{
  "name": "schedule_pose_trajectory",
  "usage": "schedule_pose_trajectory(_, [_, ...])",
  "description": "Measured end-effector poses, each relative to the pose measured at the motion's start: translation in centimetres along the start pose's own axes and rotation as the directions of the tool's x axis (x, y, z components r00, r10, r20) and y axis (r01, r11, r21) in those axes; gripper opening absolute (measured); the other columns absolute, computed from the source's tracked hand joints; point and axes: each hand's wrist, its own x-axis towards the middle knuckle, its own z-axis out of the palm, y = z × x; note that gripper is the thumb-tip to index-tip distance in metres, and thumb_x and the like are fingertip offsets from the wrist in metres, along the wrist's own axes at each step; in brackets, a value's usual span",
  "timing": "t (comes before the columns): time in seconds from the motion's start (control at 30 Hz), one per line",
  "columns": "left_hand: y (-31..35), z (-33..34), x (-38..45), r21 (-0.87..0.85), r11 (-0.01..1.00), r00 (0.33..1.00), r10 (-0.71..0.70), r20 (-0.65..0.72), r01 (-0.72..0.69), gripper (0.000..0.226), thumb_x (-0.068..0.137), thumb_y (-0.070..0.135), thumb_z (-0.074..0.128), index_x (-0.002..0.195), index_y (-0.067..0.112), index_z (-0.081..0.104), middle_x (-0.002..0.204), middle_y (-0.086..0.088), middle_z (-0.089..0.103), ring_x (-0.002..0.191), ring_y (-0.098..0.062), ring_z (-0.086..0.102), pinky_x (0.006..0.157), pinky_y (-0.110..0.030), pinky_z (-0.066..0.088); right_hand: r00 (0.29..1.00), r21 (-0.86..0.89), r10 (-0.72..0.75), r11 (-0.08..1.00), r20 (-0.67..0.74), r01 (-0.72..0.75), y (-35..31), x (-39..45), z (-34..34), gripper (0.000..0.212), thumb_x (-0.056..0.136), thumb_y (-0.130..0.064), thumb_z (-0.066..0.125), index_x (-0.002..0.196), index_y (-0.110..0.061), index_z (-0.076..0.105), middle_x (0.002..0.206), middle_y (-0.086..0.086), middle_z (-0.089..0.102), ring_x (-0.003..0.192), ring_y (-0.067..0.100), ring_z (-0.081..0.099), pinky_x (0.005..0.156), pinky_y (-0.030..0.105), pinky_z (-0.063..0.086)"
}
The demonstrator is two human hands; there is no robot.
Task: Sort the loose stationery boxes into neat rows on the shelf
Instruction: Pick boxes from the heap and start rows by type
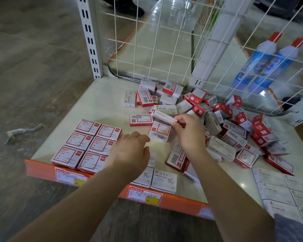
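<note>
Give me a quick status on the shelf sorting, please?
Right hand pinches a white staples box; left hand open above the shelf. Six red paper-clip boxes in neat rows. Loose pile still unsorted, right of the hands.

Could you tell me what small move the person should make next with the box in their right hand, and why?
Probably carry the white staples box pinched in the right hand to the neat white staples rows at the shelf's front right. Its label appears to match them, unlike the red paper clip block on the left.
</note>
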Motion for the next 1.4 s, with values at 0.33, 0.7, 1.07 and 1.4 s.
schedule_pose_trajectory(0.33, [0.0,-0.6,-0.8,-0.116,0.99,0.996,-0.08,-0.046,0.074,0.039,0.096,0.027,0.044,0.135,0.025,0.041,0.127,0.005,0.052,0.112,-0.012,0.05,0.088,-0.027,0.046,0.997,0.105,-0.079,0.992,0.013,0.077,-0.7,-2.2,-2.9,0.023,0.093,-0.015,0.054,0.114,-0.012,0.063,0.102,-0.003,0.064,0.09,0.007,0.055,0.076,0.015,0.041])
schedule_pose_trajectory(0.7, [1.3,-0.5,-1.6,-0.333,0.939,0.996,-0.091,0.017,0.092,0.038,0.096,0.028,0.045,0.134,0.027,0.045,0.127,0.006,0.055,0.106,-0.013,0.054,0.066,-0.018,0.05,0.946,0.12,-0.109,0.99,0.307,0.075,0.3,-6.1,-5.5,0.021,0.095,-0.02,0.049,0.109,-0.014,0.064,0.086,-0.011,0.059,0.074,-0.002,0.052,0.057,0.009,0.036])
schedule_pose_trajectory(1.07, [3.4,-0.6,-2.2,-0.646,0.722,0.965,-0.247,0.092,0.247,0.023,0.096,0.018,0.048,0.111,0.015,0.065,0.086,0.013,0.062,0.06,-0.003,0.053,0.041,-0.007,0.042,0.959,0.329,-0.045,0.943,0.28,-0.052,0.3,-7.6,-6.9,0.017,0.093,-0.018,0.053,0.108,-0.022,0.061,0.093,-0.004,0.063,0.087,0.009,0.06,0.078,0.024,0.053])
schedule_pose_trajectory(1.4, [3.9,-0.4,-3.0,-0.679,0.668,0.95,-0.266,0.164,0.305,0.026,0.094,0.019,0.051,0.119,0.02,0.061,0.085,0.017,0.06,0.068,-0.001,0.058,0.048,-0.011,0.041,0.96,0.414,-0.027,0.905,0.28,-0.095,0.6,-8.5,-7.5,0.034,0.081,0.002,0.065,0.101,-0.024,0.058,0.086,-0.007,0.062,0.081,0.005,0.061,0.067,0.011,0.05])
